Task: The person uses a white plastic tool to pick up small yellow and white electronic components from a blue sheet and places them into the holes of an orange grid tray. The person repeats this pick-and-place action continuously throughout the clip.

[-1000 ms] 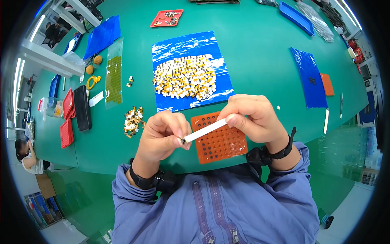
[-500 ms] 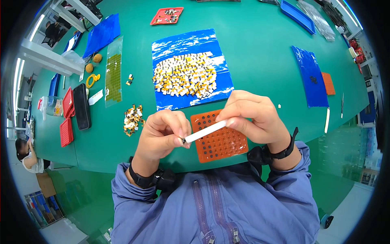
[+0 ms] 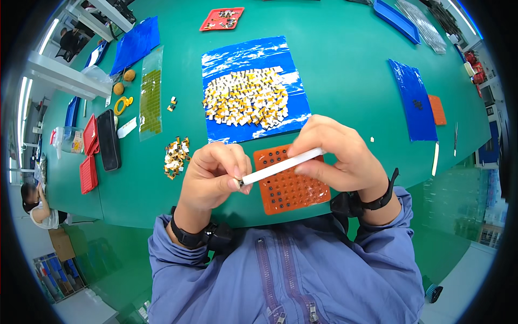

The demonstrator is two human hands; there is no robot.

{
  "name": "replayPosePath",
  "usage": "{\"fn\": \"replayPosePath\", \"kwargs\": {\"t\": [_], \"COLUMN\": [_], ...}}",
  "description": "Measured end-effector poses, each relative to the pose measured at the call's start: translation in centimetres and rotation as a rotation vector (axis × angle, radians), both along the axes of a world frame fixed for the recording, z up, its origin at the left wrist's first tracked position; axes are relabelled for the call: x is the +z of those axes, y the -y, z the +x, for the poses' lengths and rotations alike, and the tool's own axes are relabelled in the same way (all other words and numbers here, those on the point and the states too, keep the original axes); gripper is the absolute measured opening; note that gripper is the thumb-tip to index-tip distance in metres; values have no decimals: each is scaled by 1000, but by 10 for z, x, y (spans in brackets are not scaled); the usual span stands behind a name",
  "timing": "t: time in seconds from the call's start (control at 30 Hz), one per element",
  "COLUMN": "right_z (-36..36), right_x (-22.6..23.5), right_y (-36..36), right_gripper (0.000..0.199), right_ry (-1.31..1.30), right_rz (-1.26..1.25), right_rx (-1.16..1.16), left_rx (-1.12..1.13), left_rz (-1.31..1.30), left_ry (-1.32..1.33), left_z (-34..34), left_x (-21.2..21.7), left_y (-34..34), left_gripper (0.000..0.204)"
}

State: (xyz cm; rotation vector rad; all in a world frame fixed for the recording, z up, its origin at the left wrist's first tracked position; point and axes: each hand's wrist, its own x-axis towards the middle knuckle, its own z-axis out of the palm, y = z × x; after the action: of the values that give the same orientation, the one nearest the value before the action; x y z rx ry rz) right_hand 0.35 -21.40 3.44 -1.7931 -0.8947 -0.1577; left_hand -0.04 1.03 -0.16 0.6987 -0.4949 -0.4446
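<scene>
Nearest, above the green desk (image 3: 350, 70), the right hand (image 3: 342, 159) pinches a slim white stick (image 3: 280, 166); the left hand (image 3: 216, 175) grips a tiny part at its tip. The stick looks light and stiff, best held mid-shaft. Beneath lies an orange perforated tray (image 3: 288, 186); farther off, a blue sheet (image 3: 253, 89) heaped with small yellow-white pieces.

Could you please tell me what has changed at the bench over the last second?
Hardly anything. The right hand still grips the white stick, its tip held at the left hand fingers above the orange perforated tray. The hands sit marginally lower in view. The pile of small yellow-and-white parts on the blue sheet is unchanged.
</scene>
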Motion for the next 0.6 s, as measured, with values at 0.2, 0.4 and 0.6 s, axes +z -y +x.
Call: {"fn": "replayPosePath", "kwargs": {"t": [0.2, 0.4, 0.6], "right_z": [-1, -7, -3], "right_x": [5, 5, 8], "right_y": [4, 2, 1], "right_gripper": [7, 7, 11], "right_ry": [-4, -121, 107], "right_rz": [-95, -42, 168], "right_rx": [-11, -121, 52], "left_rx": [10, 178, 433], "left_rz": [65, 110, 478], "left_ry": [45, 35, 128], "left_z": [0, 2, 3], "left_x": [0, 0, 13], "left_y": [0, 3, -14], "left_gripper": [11, 8, 7]}}
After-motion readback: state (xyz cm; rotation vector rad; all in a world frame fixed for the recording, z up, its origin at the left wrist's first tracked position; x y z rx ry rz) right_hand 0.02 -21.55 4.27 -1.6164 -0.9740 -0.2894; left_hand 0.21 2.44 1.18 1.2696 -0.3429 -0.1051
